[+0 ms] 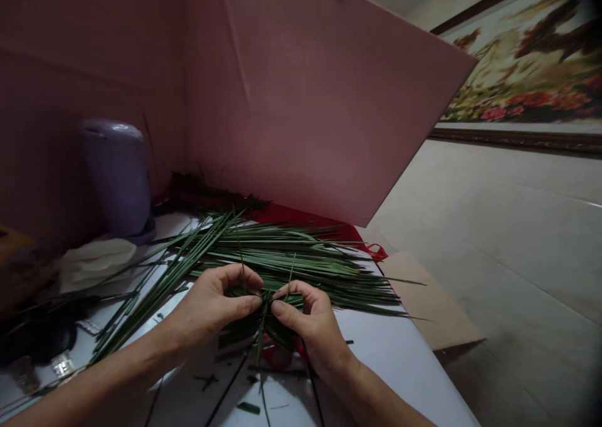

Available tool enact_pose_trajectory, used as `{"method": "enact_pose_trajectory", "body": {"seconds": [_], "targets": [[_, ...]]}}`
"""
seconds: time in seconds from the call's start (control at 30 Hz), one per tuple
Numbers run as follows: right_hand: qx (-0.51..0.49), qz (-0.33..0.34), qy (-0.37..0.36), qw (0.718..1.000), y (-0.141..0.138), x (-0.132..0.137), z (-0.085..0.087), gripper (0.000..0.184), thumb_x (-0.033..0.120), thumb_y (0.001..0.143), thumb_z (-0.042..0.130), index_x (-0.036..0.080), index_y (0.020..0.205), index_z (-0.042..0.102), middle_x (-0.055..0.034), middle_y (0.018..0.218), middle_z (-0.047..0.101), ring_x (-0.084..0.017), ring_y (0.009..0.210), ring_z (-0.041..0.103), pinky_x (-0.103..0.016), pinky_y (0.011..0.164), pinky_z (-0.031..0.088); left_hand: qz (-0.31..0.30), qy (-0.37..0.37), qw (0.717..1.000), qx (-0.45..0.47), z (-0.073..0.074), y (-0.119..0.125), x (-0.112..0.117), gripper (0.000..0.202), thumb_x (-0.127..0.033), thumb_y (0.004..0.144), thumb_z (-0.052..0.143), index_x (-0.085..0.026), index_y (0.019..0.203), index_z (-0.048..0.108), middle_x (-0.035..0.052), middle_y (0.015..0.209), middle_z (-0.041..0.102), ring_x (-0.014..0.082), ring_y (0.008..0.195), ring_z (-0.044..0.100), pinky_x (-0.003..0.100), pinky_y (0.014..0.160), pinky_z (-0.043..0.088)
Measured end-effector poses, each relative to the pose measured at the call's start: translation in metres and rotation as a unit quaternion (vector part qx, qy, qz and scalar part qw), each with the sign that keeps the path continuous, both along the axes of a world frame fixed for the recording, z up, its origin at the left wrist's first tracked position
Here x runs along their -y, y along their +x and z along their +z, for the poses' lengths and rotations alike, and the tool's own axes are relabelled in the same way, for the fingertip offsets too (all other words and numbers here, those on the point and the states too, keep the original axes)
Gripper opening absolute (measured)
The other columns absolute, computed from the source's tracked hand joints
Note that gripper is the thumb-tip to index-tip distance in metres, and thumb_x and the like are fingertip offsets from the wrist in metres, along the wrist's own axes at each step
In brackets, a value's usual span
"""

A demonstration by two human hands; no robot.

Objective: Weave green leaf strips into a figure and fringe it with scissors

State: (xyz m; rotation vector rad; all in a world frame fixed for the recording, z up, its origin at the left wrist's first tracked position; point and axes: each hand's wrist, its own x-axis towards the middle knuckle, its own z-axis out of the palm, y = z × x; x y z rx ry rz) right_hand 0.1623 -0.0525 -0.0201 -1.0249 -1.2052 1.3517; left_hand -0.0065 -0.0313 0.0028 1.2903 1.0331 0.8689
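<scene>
Green leaf strips (261, 333) between your hands, left hand (211, 300) and right hand (316, 326) both pinching them, grip pretty narrow, right over the white tabletop (376, 342), long leaves (291, 254) piled just behind.

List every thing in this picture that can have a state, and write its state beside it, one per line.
Left hand: pinching green strips
Right hand: pinching green strips
Green strips: crossed, between the hands
Long leaves: loose, spread in a pile
Leaf scraps: scattered
Purple bin: upright
Red item: partly hidden, shape unclear
Picture: framed, on the wall
</scene>
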Motion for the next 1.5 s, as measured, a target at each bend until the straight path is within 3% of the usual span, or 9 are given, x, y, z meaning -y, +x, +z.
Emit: {"method": "enact_pose_trajectory", "body": {"seconds": [0.3,0.53,0.8,1.03,1.23,1.5], "targets": [[0.066,-0.034,0.096,0.993,-0.001,0.003,0.006,0.011,0.026,0.068,0.068,0.016,0.072,0.064,0.0004,0.066,0.060,-0.012,0.062,0.053,-0.022,0.058,0.045,0.000,-0.012,1.000,-0.001,0.000,0.001,0.002,0.022,-0.029,0.059,0.073,-0.014,0.074,0.067,-0.0002,0.057,0.065,0.0132,0.052,0.056,0.025,0.052,0.041],[0.048,-0.019,0.065,0.997,-0.003,0.004,0.003,0.011,0.024,0.068,0.067,0.016,0.072,0.061,0.0024,0.062,0.057,-0.009,0.056,0.048,-0.020,0.055,0.042,-0.017,-0.055,0.998,0.040,-0.003,-0.001,0.001,0.021,-0.027,0.059,0.075,-0.015,0.073,0.066,-0.0005,0.059,0.067,0.0125,0.054,0.057,0.025,0.055,0.042],[0.084,-0.041,0.085,0.992,-0.002,0.003,0.003,0.015,0.026,0.071,0.067,0.017,0.079,0.057,0.0037,0.064,0.054,-0.008,0.055,0.045,-0.018,0.052,0.040,-0.010,-0.079,0.994,0.076,-0.008,0.002,0.000,0.020,-0.026,0.057,0.077,-0.014,0.070,0.067,0.0016,0.060,0.070,0.0143,0.055,0.060,0.027,0.058,0.044],[0.131,-0.056,0.098,0.985,-0.002,0.004,0.005,0.016,0.030,0.076,0.060,0.016,0.072,0.055,0.0040,0.060,0.049,-0.008,0.054,0.040,-0.018,0.050,0.036,-0.010,-0.052,0.998,0.046,-0.007,0.002,0.000,0.023,-0.027,0.059,0.075,-0.015,0.078,0.068,0.0028,0.066,0.071,0.0171,0.062,0.062,0.029,0.062,0.046],[0.172,-0.059,0.126,0.975,-0.002,0.004,0.009,0.014,0.028,0.075,0.060,0.015,0.071,0.058,0.0040,0.062,0.050,-0.008,0.058,0.039,-0.018,0.054,0.034,-0.024,-0.015,1.000,0.012,-0.008,0.004,0.001,0.017,-0.026,0.062,0.072,-0.015,0.074,0.069,0.0020,0.066,0.069,0.0155,0.064,0.059,0.026,0.062,0.043],[0.125,-0.035,0.095,0.987,-0.001,0.004,0.008,0.012,0.023,0.073,0.059,0.014,0.065,0.057,0.0024,0.063,0.052,-0.010,0.062,0.043,-0.020,0.057,0.036,-0.051,-0.028,0.998,0.034,-0.013,0.004,-0.002,0.014,-0.027,0.061,0.073,-0.016,0.068,0.068,-0.0007,0.060,0.063,0.0117,0.058,0.053,0.024,0.059,0.040]]}}
